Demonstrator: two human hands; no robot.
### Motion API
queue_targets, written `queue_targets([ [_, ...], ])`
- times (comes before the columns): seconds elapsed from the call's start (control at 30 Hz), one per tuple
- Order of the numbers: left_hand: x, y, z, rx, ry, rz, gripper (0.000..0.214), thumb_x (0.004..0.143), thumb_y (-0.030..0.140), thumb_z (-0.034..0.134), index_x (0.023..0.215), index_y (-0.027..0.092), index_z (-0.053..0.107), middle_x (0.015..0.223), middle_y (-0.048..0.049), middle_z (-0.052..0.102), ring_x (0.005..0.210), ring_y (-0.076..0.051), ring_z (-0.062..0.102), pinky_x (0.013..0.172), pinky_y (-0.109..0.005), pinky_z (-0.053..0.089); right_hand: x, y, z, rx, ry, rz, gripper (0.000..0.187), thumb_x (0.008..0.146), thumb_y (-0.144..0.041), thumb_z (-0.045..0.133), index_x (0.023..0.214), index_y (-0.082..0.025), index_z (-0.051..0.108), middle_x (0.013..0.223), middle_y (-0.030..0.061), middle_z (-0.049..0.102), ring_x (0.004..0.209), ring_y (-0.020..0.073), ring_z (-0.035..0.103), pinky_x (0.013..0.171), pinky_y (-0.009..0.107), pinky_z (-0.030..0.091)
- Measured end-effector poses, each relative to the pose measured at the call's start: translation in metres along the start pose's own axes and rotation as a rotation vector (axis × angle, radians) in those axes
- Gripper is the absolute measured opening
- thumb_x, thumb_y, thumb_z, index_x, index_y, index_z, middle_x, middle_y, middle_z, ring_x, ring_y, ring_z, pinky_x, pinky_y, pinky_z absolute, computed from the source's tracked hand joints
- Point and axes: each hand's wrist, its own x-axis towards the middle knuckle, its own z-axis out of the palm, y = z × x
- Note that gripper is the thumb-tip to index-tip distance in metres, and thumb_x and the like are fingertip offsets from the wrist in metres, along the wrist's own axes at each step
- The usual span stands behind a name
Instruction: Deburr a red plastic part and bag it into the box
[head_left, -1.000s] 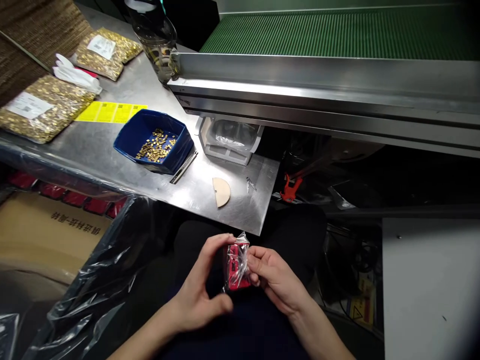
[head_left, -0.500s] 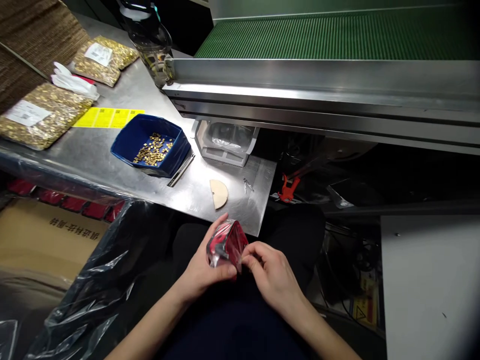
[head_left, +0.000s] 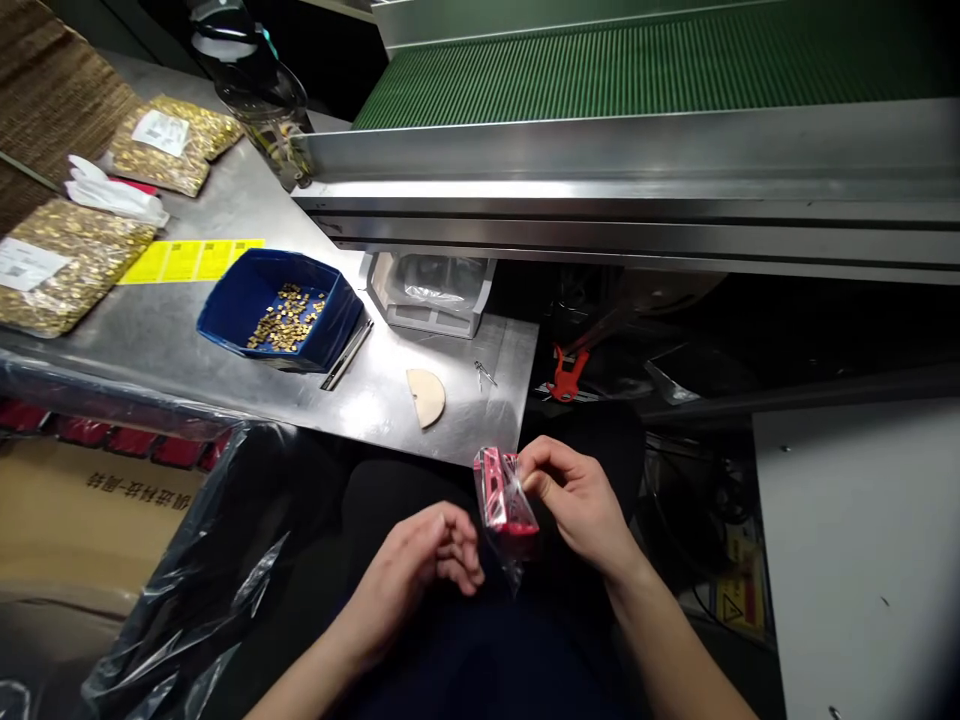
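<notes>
Pinching red part in clear bag [head_left: 507,497] — right hand [head_left: 581,500] | carton [head_left: 90,510] print unreadable

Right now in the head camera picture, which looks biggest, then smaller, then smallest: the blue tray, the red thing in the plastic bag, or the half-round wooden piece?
1. Blue tray.
2. Red thing in the plastic bag, held in the right hand; it sits nearer the camera, so its real size may be smaller than it looks.
3. Half-round wooden piece.

Glossy clear plastic bag [head_left: 508,505], brushed metal table [head_left: 225,340], smooth blue plastic tray [head_left: 247,290].
</notes>
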Motion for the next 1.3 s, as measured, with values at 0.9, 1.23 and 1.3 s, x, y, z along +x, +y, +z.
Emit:
queue_targets([
  [0.9, 0.031, -0.02, 0.014, -0.202, 0.416, 0.027, 0.042, 0.095, 0.043, 0.069, 0.129, 0.022, 0.057, 0.104, -0.004, 0.065, 0.095, -0.02, 0.062, 0.086, -0.029, 0.05, -0.038, 0.001, 0.042, -0.678, -0.289, -0.07, 0.017, 0.1, -0.028, 0.063, 0.115, -0.024, 0.07, 0.109, 0.0041, 0.066, 0.098, 0.0228, 0.057, 0.087, 0.037, 0.046],
  [1.23, 0.023, -0.019, 0.003, -0.015, 0.291, -0.026, 0.047, 0.102, 0.059, 0.051, 0.135, 0.025, 0.057, 0.122, -0.0073, 0.066, 0.114, -0.027, 0.061, 0.099, -0.038, 0.051, -0.028, 0.015, 0.051, -0.483, -0.089, -0.018, 0.017, 0.075, -0.013, 0.068, 0.082, -0.021, 0.055, 0.089, 0.0004, 0.057, 0.085, 0.0191, 0.054, 0.078, 0.031, 0.043],
  [1.3, 0.017, -0.015, -0.007, 0.209, 0.292, 0.018, 0.055, 0.097, 0.058, 0.061, 0.142, 0.027, 0.053, 0.14, -0.0104, 0.06, 0.131, -0.034, 0.054, 0.113, -0.049, 0.043, -0.022, 0.015, 0.041, -0.307, -0.104, 0.04, 0.005, 0.083, -0.02, 0.064, 0.085, -0.02, 0.059, 0.091, 0.0009, 0.058, 0.084, 0.0179, 0.054, 0.076, 0.03, 0.043],
])
